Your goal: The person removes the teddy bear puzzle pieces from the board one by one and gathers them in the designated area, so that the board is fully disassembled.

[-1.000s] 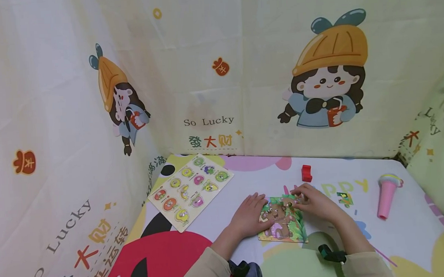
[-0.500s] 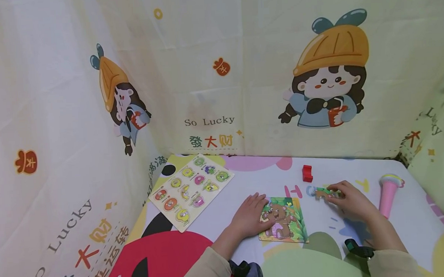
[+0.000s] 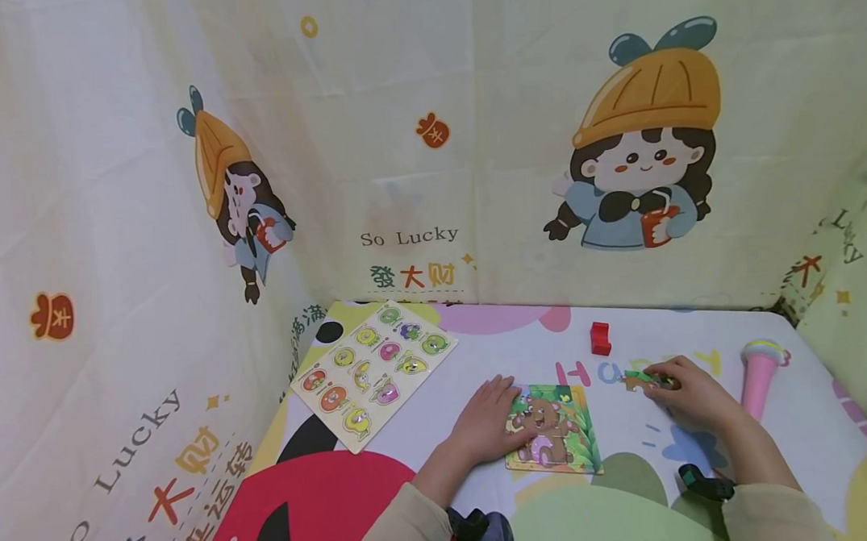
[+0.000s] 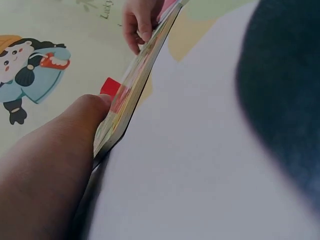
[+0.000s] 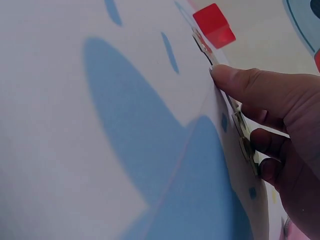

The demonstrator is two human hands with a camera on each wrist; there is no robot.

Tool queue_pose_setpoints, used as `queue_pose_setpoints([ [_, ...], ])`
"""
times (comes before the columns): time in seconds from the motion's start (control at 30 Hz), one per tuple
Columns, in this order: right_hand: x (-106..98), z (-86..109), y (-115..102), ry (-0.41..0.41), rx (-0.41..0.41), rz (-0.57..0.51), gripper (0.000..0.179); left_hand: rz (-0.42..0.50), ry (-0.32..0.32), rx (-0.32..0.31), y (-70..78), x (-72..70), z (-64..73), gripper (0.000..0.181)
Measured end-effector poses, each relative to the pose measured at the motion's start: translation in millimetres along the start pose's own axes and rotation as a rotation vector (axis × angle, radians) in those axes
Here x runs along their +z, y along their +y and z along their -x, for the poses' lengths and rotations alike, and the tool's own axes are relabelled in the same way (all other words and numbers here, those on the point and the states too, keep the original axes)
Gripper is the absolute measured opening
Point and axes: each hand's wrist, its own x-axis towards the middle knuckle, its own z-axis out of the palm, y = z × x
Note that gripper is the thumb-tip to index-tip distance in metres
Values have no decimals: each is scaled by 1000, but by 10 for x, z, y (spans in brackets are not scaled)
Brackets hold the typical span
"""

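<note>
A square bear jigsaw puzzle [image 3: 566, 436] lies on the table, and my left hand [image 3: 486, 420] rests on its left side with the fingers extended. In the left wrist view the puzzle's edge [image 4: 132, 110] is seen side-on beside the hand. Right of the puzzle, my right hand [image 3: 691, 394] holds a brown and green puzzle piece [image 3: 634, 381] low over the tabletop. The right wrist view has the thumb against that thin piece's edge, the other fingers curled. More piece edges [image 5: 243, 142] show under those fingers; how many pieces there are I cannot tell.
A fruit picture board [image 3: 374, 378] lies at the left of the table. Behind the puzzle stands a small red block [image 3: 599, 339]. A pink toy microphone [image 3: 756, 381] lies on the right, partly behind the right forearm. Printed curtains [image 3: 501, 163] enclose the table.
The right hand has moved from the puzzle's upper right corner to the right, taking a piece with it. It now covers the loose piece there. The left hand has stayed on the puzzle.
</note>
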Motion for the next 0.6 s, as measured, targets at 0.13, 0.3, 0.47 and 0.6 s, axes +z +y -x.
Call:
queue_pose_setpoints([
  [0.13, -6, -5, 6, -10, 5, -6, 53, 13, 5, -19, -4, -37, 29, 84],
  [0.3, 7, -11, 16, -16, 2, -13, 52, 35, 1, -43, -41, -74, 118, 88],
  [0.47, -22, 12, -72, -8, 6, 4, 53, 22, -13, -46, -73, -80, 179, 90],
  [0.6, -24, -26, -252, 21, -14, 20, 54, 8, -21, -51, -90, -60, 191, 90],
])
